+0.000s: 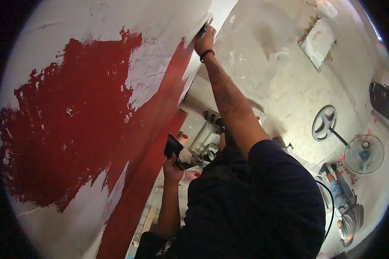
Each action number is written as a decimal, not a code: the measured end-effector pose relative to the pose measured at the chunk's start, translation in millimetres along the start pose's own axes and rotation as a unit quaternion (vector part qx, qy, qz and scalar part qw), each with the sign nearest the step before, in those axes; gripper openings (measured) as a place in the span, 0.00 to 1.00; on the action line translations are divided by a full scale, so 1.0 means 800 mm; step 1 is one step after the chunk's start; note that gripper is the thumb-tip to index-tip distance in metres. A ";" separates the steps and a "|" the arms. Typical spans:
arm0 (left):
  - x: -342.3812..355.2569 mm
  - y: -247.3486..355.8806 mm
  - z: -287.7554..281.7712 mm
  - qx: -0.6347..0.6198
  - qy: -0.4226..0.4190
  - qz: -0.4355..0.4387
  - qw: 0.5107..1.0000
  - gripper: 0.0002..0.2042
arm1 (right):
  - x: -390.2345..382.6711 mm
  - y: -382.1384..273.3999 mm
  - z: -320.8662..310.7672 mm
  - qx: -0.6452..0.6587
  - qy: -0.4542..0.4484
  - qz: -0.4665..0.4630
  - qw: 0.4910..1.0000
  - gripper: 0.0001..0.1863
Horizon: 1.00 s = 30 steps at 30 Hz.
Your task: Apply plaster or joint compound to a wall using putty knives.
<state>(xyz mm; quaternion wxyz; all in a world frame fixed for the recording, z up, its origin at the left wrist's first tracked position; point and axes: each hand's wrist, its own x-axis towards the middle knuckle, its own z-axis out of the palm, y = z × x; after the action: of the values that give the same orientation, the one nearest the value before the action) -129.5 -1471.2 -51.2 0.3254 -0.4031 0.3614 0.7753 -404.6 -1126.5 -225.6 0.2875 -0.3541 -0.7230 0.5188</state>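
Observation:
My right arm is stretched up to the wall's edge. My right hand (pixel 205 42) is closed on a dark scraper (pixel 202 30), mostly hidden by the fingers, held against the white-coated strip there. Lower down, close to my body, my left hand (pixel 173 169) grips a wide, dark putty knife (pixel 173 146). White filler (pixel 187 156) lies on that blade. The wall (pixel 82 112) beside both hands is red in the middle, with ragged white filler (pixel 150 64) spread around and over the red.
A fan with a clear round guard (pixel 364 154) and a grey round base (pixel 324 123) stands at the right. Beyond it is another person (pixel 350 211) in a grey top. A white-smeared board (pixel 318 43) lies on the floor at the upper right. Buckets and clutter surround my feet.

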 end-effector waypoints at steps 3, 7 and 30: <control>0.000 -0.001 -0.005 -0.005 -0.003 0.006 1.000 0.16 | -0.030 -0.013 0.006 0.073 0.003 0.027 0.997 0.26; -0.002 0.001 -0.005 -0.009 -0.004 0.008 1.000 0.16 | -0.075 -0.020 0.008 0.039 0.044 -0.039 0.998 0.23; 0.019 -0.015 0.027 -0.019 -0.023 0.000 1.000 0.17 | 0.087 0.096 -0.033 0.299 -0.126 0.203 0.924 0.25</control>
<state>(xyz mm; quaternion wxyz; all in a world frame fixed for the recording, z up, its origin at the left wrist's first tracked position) -135.6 -1444.1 -58.8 0.3264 -0.3911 0.3388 0.7910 -408.2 -1039.4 -288.0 0.1754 -0.3226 -0.4777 0.7981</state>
